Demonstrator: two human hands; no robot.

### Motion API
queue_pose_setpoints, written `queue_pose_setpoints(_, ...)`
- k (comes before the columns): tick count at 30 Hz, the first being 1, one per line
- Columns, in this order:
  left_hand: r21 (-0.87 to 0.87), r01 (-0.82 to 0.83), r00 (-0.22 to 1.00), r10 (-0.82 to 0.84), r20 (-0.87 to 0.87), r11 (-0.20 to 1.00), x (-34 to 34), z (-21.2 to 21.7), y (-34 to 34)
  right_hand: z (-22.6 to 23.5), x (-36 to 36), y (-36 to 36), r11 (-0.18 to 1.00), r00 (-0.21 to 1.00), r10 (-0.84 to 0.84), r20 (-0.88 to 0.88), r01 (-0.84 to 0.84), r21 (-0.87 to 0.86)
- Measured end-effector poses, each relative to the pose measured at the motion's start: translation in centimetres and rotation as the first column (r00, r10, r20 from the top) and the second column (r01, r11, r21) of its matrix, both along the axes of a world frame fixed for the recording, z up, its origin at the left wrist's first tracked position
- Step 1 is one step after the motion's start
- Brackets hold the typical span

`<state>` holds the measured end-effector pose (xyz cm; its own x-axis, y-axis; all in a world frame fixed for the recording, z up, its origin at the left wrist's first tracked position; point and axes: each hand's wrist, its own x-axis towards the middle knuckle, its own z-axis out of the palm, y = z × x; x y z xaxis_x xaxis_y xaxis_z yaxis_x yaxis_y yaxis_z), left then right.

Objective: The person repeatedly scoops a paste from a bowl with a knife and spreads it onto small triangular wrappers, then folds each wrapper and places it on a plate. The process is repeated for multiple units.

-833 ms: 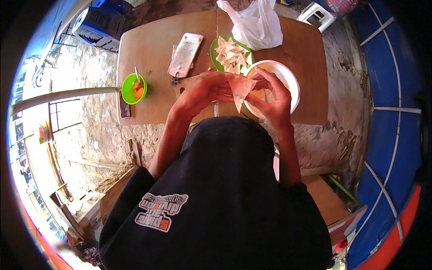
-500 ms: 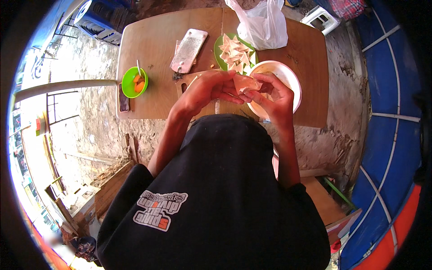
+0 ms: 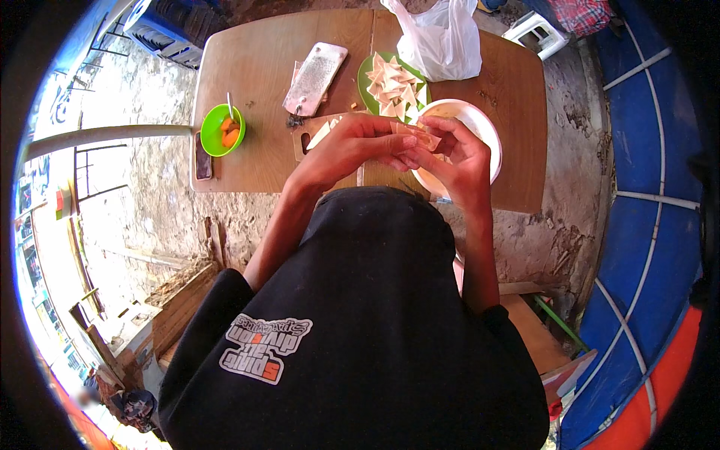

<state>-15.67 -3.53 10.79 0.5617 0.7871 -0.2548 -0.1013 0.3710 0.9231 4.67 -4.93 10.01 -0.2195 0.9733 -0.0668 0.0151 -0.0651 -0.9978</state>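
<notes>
Over the near edge of the wooden table, a thin pale dough wrapper is held between my two hands, folded over. My left hand is closed on its left side, the thumb lying along it. At the other side, the fingers of my right hand pinch it. Whether there is filling inside cannot be seen. Just beyond my hands, folded triangular dough pieces are heaped on a green plate. A white bowl stands under and beside my right hand, its contents mostly hidden. Pale wrapper sheets lie beside my left hand on a board.
At the left of the table stand a green bowl with orange pieces and a spoon, and a phone. A whitish oblong slab lies farther back. A white plastic bag sits behind the plate; a white stool stands beyond.
My left thumb has come down over the wrapper, which was more spread and upright before. It now looks flatter and narrower between my fingers.
</notes>
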Motion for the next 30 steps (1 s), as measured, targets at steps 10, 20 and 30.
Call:
queue_pose_setpoints(10,-0.09,-0.066,0.993,0.074,0.096,0.994,0.1,0.1,-0.1,-0.4,1.5,0.3,0.998,0.963,0.06,-0.261,-0.052,0.035)
queue_pose_setpoints(20,-0.055,-0.273,0.95,0.278,0.14,0.96,1.0,0.3,-0.1,-1.4,0.9,0.6,0.997,0.951,0.049,-0.305,-0.029,0.071)
queue_pose_setpoints(30,0.01,-0.273,0.955,0.27,0.118,0.962,0.9,0.7,-0.3,-2.1,-0.1,0.6,0.999,0.886,-0.038,-0.463,0.036,-0.012)
